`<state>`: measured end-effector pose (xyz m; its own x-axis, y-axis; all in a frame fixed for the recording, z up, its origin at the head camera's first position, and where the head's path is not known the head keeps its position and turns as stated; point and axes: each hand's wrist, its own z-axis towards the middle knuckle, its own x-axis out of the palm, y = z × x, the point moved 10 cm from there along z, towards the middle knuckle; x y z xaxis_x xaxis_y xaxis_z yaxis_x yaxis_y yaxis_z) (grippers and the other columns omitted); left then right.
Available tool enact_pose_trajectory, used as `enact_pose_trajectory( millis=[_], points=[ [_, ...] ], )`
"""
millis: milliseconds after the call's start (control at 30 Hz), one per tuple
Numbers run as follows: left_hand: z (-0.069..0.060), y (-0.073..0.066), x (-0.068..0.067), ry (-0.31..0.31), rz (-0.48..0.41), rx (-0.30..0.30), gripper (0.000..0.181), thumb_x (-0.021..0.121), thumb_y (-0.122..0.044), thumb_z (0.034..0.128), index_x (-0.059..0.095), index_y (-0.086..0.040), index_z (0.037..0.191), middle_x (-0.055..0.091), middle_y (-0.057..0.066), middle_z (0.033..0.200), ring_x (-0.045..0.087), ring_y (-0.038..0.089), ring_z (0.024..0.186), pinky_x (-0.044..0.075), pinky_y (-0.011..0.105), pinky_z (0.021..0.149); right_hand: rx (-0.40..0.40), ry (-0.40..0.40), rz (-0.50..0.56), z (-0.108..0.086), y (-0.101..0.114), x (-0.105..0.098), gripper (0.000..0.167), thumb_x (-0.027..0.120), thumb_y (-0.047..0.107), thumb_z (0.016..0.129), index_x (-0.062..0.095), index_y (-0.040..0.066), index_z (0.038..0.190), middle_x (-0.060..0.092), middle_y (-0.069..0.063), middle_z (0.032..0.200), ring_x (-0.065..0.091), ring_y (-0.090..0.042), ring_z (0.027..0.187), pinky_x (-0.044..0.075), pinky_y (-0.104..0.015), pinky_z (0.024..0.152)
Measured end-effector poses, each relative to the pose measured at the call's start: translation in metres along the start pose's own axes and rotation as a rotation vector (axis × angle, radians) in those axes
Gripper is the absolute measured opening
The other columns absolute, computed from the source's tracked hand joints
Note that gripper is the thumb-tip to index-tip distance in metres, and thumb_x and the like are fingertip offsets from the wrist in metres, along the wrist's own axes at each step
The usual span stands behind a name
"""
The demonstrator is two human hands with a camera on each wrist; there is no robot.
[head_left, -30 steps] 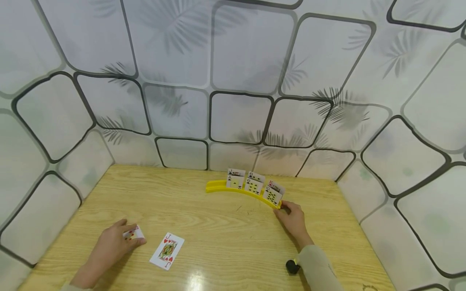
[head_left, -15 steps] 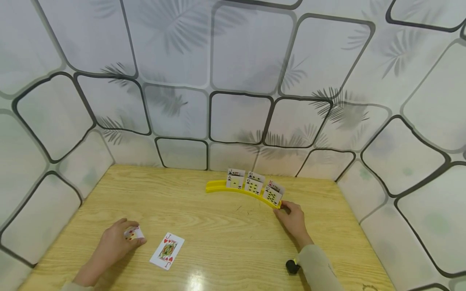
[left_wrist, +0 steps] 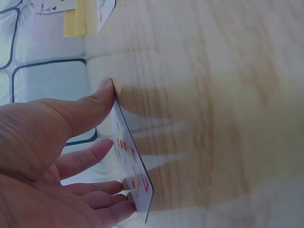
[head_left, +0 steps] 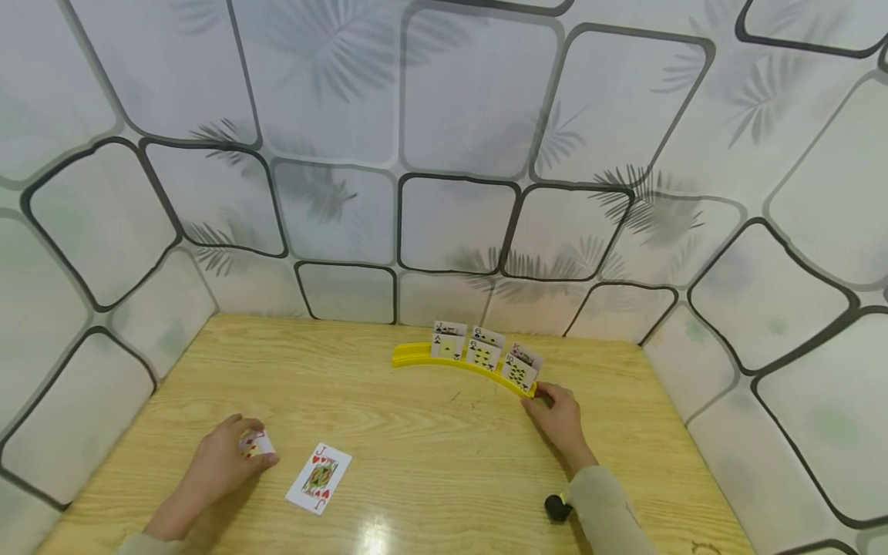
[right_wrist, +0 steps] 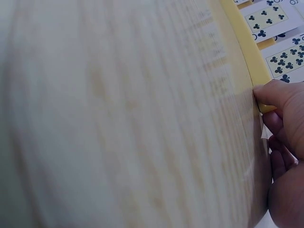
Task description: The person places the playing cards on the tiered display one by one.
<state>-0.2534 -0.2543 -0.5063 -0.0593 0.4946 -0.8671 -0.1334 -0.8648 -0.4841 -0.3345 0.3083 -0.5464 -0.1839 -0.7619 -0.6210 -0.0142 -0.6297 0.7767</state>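
My left hand [head_left: 223, 460] is at the left of the table, its thumb at one edge of a red-marked playing card [head_left: 257, 443] and its fingers at the opposite edge. In the left wrist view that card [left_wrist: 131, 161] shows nearly edge-on, close to the wood. Just right of this hand a jack of hearts [head_left: 318, 479] lies face up. At the back, a curved yellow card holder [head_left: 414, 354] bears several upright cards in overlapping pairs, among them a ten of clubs [head_left: 519, 374]. My right hand [head_left: 559, 421] pinches the holder's right end, thumb in front [right_wrist: 275, 92].
A small black round object [head_left: 557, 509] lies beside the right sleeve [head_left: 607, 509]. The wooden table [head_left: 416, 462] meets patterned walls [head_left: 451, 223] at the back and on both sides.
The fingers of my left hand have shifted slightly, so a little more of the card beneath them shows. My right hand and the card holder have stayed in place.
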Motion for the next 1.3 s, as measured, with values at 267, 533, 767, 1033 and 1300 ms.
enact_pose_trajectory(
  millis=[267,533,767,1033,1300],
  points=[
    [0.0006,0.0006,0.0016,0.006,0.0,0.003,0.059,0.095,-0.027,0.0761,0.068,0.01,0.114,0.057,0.05,0.128,0.053,0.07,0.12,0.047,0.078,0.096,-0.003,0.002,-0.013,0.0005,-0.0011,0.0009,0.047,0.079,0.019,0.095,0.067,-0.004,0.134,0.067,-0.023,0.131,0.05,-0.04,0.134,0.036,-0.06,0.12],
    [0.0023,-0.0028,0.0001,0.028,0.001,0.013,0.06,0.095,-0.028,0.0755,0.067,0.009,0.113,0.057,0.048,0.127,0.055,0.069,0.118,0.046,0.078,0.096,0.004,0.006,-0.014,0.0007,-0.0016,0.001,0.047,0.079,0.019,0.095,0.066,-0.004,0.135,0.068,-0.023,0.131,0.05,-0.039,0.134,0.036,-0.059,0.12],
    [0.0019,-0.0006,-0.001,0.037,0.013,0.035,0.059,0.095,-0.036,0.0751,0.067,0.001,0.111,0.061,0.041,0.126,0.062,0.06,0.112,0.054,0.071,0.089,0.015,0.013,-0.016,0.0013,-0.0037,0.002,0.048,0.078,0.02,0.096,0.065,-0.003,0.137,0.067,-0.022,0.134,0.049,-0.038,0.136,0.035,-0.06,0.121],
    [0.0018,-0.0012,-0.0006,0.036,0.015,0.069,0.06,0.095,-0.037,0.0752,0.067,-0.001,0.114,0.06,0.041,0.127,0.066,0.059,0.106,0.057,0.068,0.082,0.014,0.008,-0.018,0.001,-0.0037,0.0019,0.048,0.079,0.02,0.096,0.066,-0.003,0.136,0.067,-0.022,0.132,0.049,-0.039,0.136,0.035,-0.06,0.121],
    [0.0029,0.0,0.0004,0.054,0.037,0.067,0.058,0.094,-0.039,0.0754,0.068,-0.005,0.114,0.066,0.023,0.115,0.066,0.03,0.09,0.059,0.057,0.073,0.006,0.005,-0.014,0.0004,-0.0011,0.0014,0.048,0.078,0.02,0.096,0.066,-0.003,0.135,0.066,-0.023,0.132,0.05,-0.039,0.134,0.037,-0.06,0.119]
  ],
)
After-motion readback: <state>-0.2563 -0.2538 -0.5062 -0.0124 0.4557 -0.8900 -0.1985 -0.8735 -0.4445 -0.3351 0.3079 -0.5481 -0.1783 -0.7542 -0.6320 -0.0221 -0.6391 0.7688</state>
